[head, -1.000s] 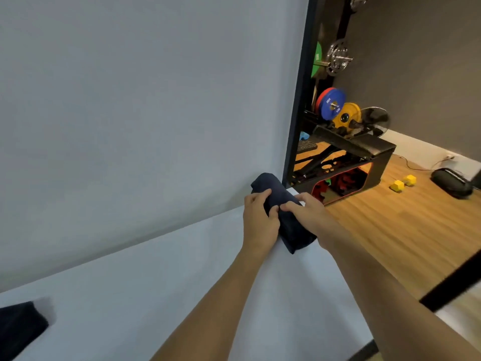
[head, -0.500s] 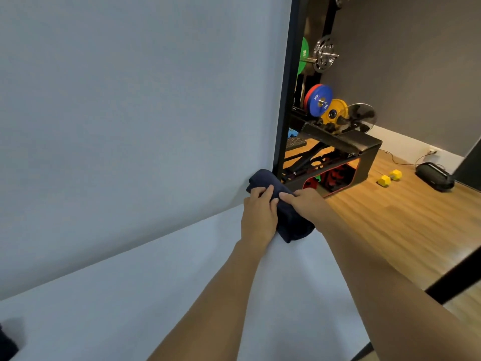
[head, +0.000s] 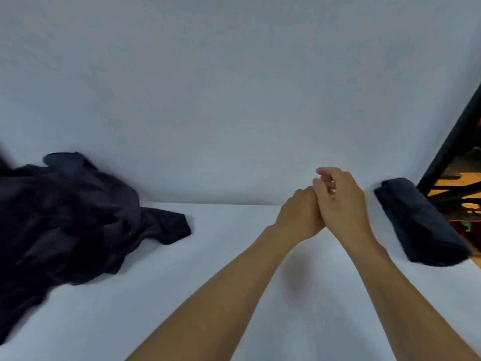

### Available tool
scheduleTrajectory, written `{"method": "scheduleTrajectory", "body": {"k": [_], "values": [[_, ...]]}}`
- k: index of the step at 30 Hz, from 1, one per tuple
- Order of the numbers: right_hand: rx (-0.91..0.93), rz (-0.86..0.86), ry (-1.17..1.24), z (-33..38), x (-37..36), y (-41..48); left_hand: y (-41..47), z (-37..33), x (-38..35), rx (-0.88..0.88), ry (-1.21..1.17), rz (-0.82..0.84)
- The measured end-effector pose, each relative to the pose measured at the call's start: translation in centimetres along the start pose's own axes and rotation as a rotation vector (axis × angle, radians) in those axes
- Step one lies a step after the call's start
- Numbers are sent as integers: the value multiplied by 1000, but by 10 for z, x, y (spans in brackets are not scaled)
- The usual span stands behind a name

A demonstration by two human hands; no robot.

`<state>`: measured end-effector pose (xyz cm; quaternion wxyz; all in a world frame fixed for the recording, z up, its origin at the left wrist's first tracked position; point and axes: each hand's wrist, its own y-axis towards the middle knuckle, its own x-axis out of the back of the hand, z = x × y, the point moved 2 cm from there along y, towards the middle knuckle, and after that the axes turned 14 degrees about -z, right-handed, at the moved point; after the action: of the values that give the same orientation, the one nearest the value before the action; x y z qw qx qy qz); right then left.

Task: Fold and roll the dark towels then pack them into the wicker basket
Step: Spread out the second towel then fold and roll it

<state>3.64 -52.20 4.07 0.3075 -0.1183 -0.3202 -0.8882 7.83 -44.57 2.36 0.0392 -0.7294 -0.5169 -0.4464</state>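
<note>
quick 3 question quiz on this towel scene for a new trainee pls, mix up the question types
1. True or false: the rolled towel lies on the white surface, apart from both the left hand and the right hand.
2. Where is the loose towel pile?
A) at the left of the surface
B) under the right hand
C) stacked on the rolled towel
3. Yes or no: is the wicker basket anywhere in this view?

Key: 1 true; 2 A; 3 no.
</note>
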Motion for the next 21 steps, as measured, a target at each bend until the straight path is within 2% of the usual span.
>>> {"method": "scheduleTrajectory", "body": {"k": [5,9,11,15,18,20,21], "values": [[64,402,100,51,-85,-53,-62,92,102,164,445,-79],[135,696,51,81,-147,-96,-107,136,170,288,686,-208],[204,776,-25,90,-170,-113,-123,150,188,353,806,-188],[378,758,-254,101,-196,-131,-145,168,199,309,1062,-106],[551,673,-368,104,-197,-133,-148,171,201,232,1095,-52],[659,625,-397,108,-193,-130,-141,166,210,197,1065,-130],[676,597,-372,113,-190,-125,-135,163,217,176,1035,-220]]}}
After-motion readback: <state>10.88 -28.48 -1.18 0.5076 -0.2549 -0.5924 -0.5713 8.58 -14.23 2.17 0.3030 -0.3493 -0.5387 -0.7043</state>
